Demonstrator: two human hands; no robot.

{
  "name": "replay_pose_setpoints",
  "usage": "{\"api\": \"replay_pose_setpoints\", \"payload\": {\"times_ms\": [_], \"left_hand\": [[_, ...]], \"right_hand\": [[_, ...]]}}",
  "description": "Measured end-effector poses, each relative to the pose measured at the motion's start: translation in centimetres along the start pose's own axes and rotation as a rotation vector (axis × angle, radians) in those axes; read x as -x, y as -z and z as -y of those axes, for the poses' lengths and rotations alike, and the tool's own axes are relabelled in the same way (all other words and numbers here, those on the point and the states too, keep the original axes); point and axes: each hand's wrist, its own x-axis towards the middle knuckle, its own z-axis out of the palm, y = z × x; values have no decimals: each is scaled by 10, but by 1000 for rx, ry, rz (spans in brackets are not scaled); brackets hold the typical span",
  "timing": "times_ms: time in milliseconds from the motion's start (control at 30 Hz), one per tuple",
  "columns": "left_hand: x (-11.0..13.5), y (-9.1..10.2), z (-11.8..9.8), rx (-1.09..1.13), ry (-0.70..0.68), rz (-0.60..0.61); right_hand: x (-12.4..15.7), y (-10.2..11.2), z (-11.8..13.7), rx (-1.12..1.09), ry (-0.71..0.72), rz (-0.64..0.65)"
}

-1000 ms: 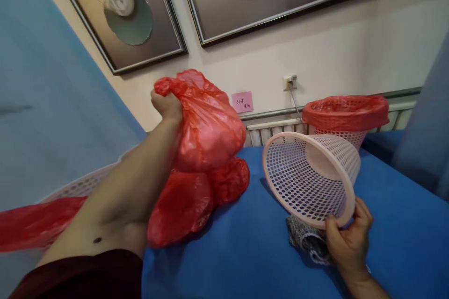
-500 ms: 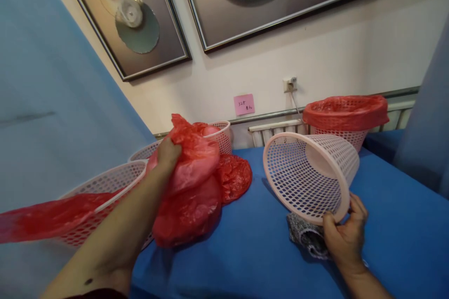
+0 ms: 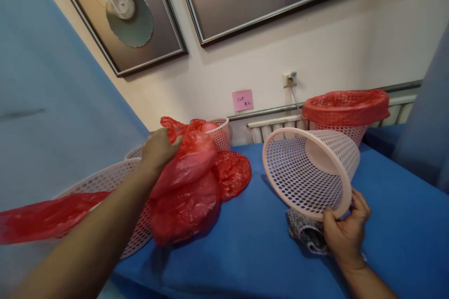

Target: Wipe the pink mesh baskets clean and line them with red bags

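My left hand (image 3: 157,149) is closed on a crumpled red plastic bag (image 3: 191,168) that rests over a pile of more red bags on the blue table (image 3: 245,252). My right hand (image 3: 345,233) grips the lower rim of a pink perforated basket (image 3: 308,173), which is tipped on its side with its mouth facing me. Under that basket's rim lies a small dark patterned cloth (image 3: 305,233).
A basket lined with a red bag (image 3: 345,112) stands at the back right by the radiator. Several empty pink baskets (image 3: 115,187) lie at the left, one more (image 3: 219,133) behind the bags. A red bag (image 3: 42,217) trails off the left edge. Framed pictures hang above.
My left hand has come down from head height with the red bag onto the pile. The tipped basket and my right hand have stayed almost in place.
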Motion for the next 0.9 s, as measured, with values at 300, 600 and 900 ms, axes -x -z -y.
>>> {"api": "replay_pose_setpoints", "payload": {"times_ms": [300, 600, 900], "left_hand": [[196, -41, -101, 761, -18, 437], [192, -115, -206, 1554, 747, 812], [190, -136, -160, 1564, 561, 670]], "right_hand": [[0, -5, 13, 41, 106, 25], [11, -13, 55, 2, 279, 322], [0, 22, 31, 155, 260, 1116]]}}
